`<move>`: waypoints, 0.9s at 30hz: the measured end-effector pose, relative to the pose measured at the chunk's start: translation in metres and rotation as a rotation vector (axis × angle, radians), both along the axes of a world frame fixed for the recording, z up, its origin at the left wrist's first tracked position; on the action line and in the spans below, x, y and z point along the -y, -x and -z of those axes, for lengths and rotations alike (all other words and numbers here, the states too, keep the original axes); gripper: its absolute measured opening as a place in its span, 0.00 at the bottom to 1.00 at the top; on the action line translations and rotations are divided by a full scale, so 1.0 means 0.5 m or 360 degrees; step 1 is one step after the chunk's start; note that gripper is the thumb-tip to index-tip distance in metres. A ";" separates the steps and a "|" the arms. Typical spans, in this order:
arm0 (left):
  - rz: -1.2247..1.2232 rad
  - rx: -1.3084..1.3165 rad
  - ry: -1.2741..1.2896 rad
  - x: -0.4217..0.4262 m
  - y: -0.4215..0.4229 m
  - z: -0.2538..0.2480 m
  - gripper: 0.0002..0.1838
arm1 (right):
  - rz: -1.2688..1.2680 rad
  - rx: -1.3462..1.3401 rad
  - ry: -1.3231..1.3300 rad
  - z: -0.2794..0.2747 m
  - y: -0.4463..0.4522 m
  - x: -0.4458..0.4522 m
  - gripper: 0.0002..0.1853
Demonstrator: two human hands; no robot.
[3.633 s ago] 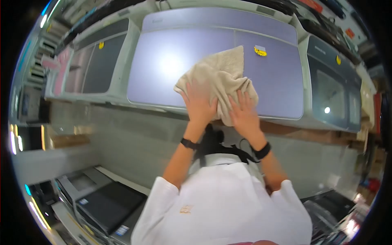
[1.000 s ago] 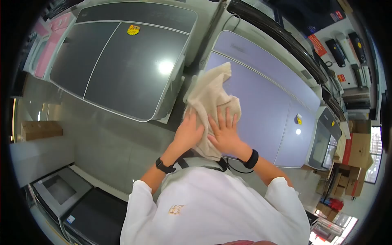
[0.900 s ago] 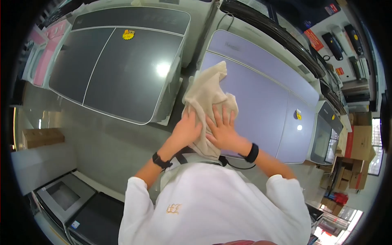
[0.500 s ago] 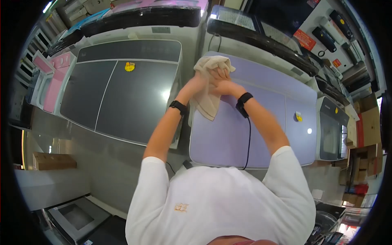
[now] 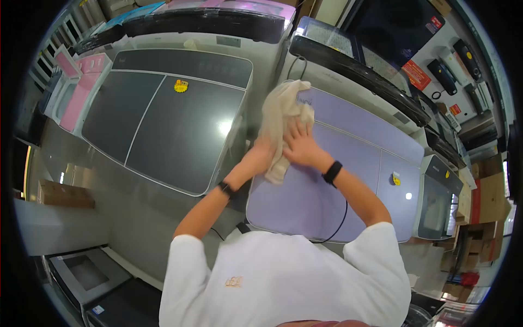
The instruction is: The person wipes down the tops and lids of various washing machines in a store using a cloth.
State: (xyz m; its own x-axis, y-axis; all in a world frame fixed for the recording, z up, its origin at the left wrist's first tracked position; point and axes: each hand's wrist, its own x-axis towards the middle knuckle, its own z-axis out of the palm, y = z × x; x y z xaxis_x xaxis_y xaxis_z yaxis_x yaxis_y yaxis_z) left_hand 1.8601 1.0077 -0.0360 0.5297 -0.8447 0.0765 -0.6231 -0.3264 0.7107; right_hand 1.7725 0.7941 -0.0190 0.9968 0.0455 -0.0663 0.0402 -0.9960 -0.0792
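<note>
A crumpled beige cloth [image 5: 279,111] lies over the left edge of the purple machine lid [image 5: 343,163], reaching up to its rear corner. My left hand [image 5: 260,156] is on the cloth's left side at that edge; its fingers are blurred and partly hidden in the folds. Flat on the cloth's right part rests my right hand [image 5: 303,146], fingers spread. Black bands circle both wrists, and a dark cable [image 5: 340,223] curves over the lid's front edge below my right forearm.
To the left stands a dark grey machine [image 5: 180,131] with a yellow tag, past a narrow gap. A smaller dark machine [image 5: 436,199] is at the right. Behind runs another row of appliances [image 5: 359,71]. Cardboard boxes [image 5: 65,194] sit on the floor at left.
Since half a second ago, both hands have come back from the lid's rear corner toward my body, along its left edge. The cloth is more stretched out, its upper end still near that corner.
</note>
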 end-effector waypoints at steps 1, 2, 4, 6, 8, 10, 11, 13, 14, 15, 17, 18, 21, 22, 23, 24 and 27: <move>0.0023 0.0031 0.0142 -0.041 0.034 0.039 0.42 | -0.0094 -0.0023 -0.0088 -0.001 0.049 -0.026 0.41; 0.0033 -0.0151 0.0072 -0.087 0.082 0.015 0.41 | -0.0182 -0.0052 -0.0180 -0.005 0.105 -0.056 0.42; 0.0055 -0.0242 0.0012 -0.182 0.171 -0.018 0.41 | -0.0359 0.0022 -0.0207 -0.022 0.214 -0.123 0.43; 0.0034 -0.0177 0.0022 -0.223 0.211 -0.025 0.42 | -0.0339 -0.0045 -0.0293 -0.039 0.264 -0.162 0.41; 0.0005 -0.0233 -0.0010 -0.244 0.244 -0.035 0.42 | -0.0351 -0.0085 -0.0294 -0.026 0.277 -0.171 0.39; -0.0009 -0.0117 -0.0321 -0.221 0.231 -0.022 0.40 | -0.0404 -0.0101 -0.0209 0.008 0.241 -0.138 0.37; 0.0016 -0.0063 -0.0489 -0.207 0.211 -0.009 0.40 | -0.0424 -0.0083 -0.0156 0.005 0.202 -0.123 0.36; 0.0096 -0.0037 -0.0369 -0.172 0.157 0.038 0.35 | -0.0345 0.0000 -0.0166 -0.020 0.139 -0.109 0.34; 0.0136 0.0070 -0.0156 -0.155 0.126 0.050 0.33 | -0.0277 0.0084 -0.0206 -0.029 0.113 -0.115 0.34; 0.0167 0.0184 0.0067 -0.144 0.105 0.055 0.31 | -0.0245 0.0170 -0.0189 -0.018 0.102 -0.120 0.33; -0.0020 -0.0117 0.0122 -0.140 0.118 0.033 0.30 | -0.0181 0.0327 -0.0149 0.009 0.106 -0.135 0.31; -0.0118 -0.0283 0.0148 -0.143 0.135 0.018 0.30 | -0.0208 0.0292 -0.0009 0.009 0.126 -0.152 0.32; -0.0287 -0.0374 -0.0361 -0.196 0.230 -0.037 0.30 | -0.0280 0.0192 0.0179 0.000 0.201 -0.207 0.35; -0.0291 -0.0338 -0.0381 -0.223 0.268 -0.035 0.30 | -0.0283 0.0145 0.0074 0.003 0.246 -0.233 0.35; -0.0298 -0.0308 -0.0396 -0.257 0.305 -0.029 0.30 | -0.0289 0.0092 -0.0025 0.004 0.293 -0.255 0.36; -0.0320 -0.0288 -0.0405 -0.283 0.336 -0.021 0.30 | -0.0286 0.0031 -0.0124 -0.008 0.341 -0.276 0.34; -0.0462 0.0055 -0.0294 -0.327 0.425 0.012 0.28 | -0.0316 -0.0182 -0.0303 -0.042 0.427 -0.290 0.31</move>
